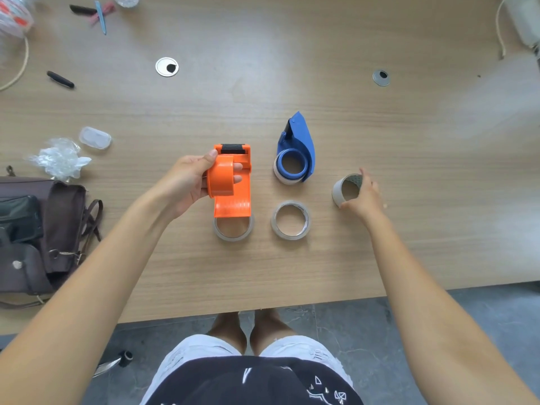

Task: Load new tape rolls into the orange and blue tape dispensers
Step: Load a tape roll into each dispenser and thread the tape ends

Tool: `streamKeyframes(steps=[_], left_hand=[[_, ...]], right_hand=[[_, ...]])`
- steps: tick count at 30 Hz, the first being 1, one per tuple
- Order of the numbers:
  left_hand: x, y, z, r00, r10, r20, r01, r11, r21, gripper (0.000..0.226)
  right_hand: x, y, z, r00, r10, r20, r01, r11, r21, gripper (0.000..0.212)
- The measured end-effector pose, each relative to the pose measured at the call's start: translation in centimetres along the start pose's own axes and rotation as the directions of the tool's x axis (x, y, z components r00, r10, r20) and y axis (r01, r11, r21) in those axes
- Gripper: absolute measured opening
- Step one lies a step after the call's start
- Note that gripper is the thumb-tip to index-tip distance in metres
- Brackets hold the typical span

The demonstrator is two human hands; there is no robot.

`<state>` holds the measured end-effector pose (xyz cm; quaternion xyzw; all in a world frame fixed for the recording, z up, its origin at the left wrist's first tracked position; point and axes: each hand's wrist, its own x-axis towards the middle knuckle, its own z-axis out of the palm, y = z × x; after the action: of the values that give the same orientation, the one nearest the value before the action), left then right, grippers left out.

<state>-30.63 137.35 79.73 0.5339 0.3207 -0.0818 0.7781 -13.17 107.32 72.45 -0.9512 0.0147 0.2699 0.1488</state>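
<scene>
The left hand (187, 182) grips the orange plastic tape dispenser (232, 182) just above the wooden table (292, 273), thumb on the far corner and fingers curled round its drum. The drum looks bare, with no roll on it. The right hand (363, 194) holds an empty grey cardboard tape core (346, 190) at the right, fingers curled round its rim, low over the table or on it.

I think the step now is to put the old core aside and pick up a new roll. Two clear tape rolls lie flat nearby. The left clear roll (233, 229) is right under the near end of the orange dispenser. The right clear roll (291, 220) sits near the blue plastic tape dispenser (296, 153), which lies further away with a pale, nearly used-up roll on its hub.

To do it well, set the core far to the right, out of the way. Keep the orange dispenser steady. Then slide the roll straight onto the drum, with the loose end facing the black cutter.
</scene>
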Motion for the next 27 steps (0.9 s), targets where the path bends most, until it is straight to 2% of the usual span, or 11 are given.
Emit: streamKeyframes(steps=[2, 3, 5, 7, 9, 10, 12, 15, 19, 24, 27], left_hand=[[-0.1, 0.0, 0.2, 1.0, -0.005, 0.005, 0.005, 1.0, 0.007, 0.034], [-0.2, 0.0, 0.2, 1.0, -0.006, 0.005, 0.006, 1.0, 0.009, 0.034], [-0.3, 0.1, 0.3, 1.0, -0.011, 0.002, 0.011, 1.0, 0.011, 0.034], [-0.3, 0.1, 0.3, 1.0, -0.018, 0.0, 0.018, 1.0, 0.012, 0.034], [-0.5, 0.1, 0.3, 1.0, -0.022, 0.009, 0.022, 1.0, 0.014, 0.034], [-0.5, 0.1, 0.3, 1.0, -0.021, 0.012, 0.021, 1.0, 0.016, 0.034], [-0.7, -0.2, 0.3, 1.0, -0.021, 0.015, 0.021, 0.999, 0.026, 0.034], [-0.8, -0.5, 0.5, 1.0, -0.023, 0.016, 0.023, 0.999, 0.04, 0.034], [-1.1, -0.9, 0.9, 0.999, -0.025, 0.034, 0.024, 0.999, 0.025, 0.034], [-1.4, -1.2, 1.4, 0.998, -0.041, 0.044, 0.04, 0.999, 0.004, 0.035], [-1.5, -1.2, 1.6, 0.998, -0.038, 0.052, 0.039, 0.999, -0.009, 0.035]], right_hand=[[-1.8, -0.9, 0.7, 0.998, -0.052, -0.038, 0.047, 0.991, -0.122, 0.109], [-3.2, -1.2, 1.5, 0.984, -0.143, -0.107, 0.12, 0.973, -0.197, 0.104], [-6.2, -1.5, 3.6, 0.901, -0.379, -0.213, 0.318, 0.909, -0.271, 0.078], [-8.5, -1.1, 5.7, 0.816, -0.565, -0.126, 0.538, 0.821, -0.191, 0.046], [-9.6, -0.4, 7.4, 0.769, -0.637, 0.05, 0.636, 0.756, -0.155, 0.036], [-9.8, -0.2, 8.0, 0.768, -0.628, 0.128, 0.641, 0.746, -0.182, 0.039], [-9.7, 0.1, 9.2, 0.787, -0.593, 0.17, 0.616, 0.746, -0.252, 0.036], [-9.6, 0.1, 10.0, 0.79, -0.606, 0.09, 0.602, 0.74, -0.3, 0.012], [-9.4, 0.4, 9.6, 0.783, -0.62, 0.052, 0.615, 0.758, -0.217, 0.012], [-10.2, -0.5, 8.1, 0.891, -0.45, -0.066, 0.454, 0.872, 0.181, 0.02], [-11.0, -1.9, 5.9, 0.939, -0.34, -0.04, 0.32, 0.831, 0.455, 0.01]])
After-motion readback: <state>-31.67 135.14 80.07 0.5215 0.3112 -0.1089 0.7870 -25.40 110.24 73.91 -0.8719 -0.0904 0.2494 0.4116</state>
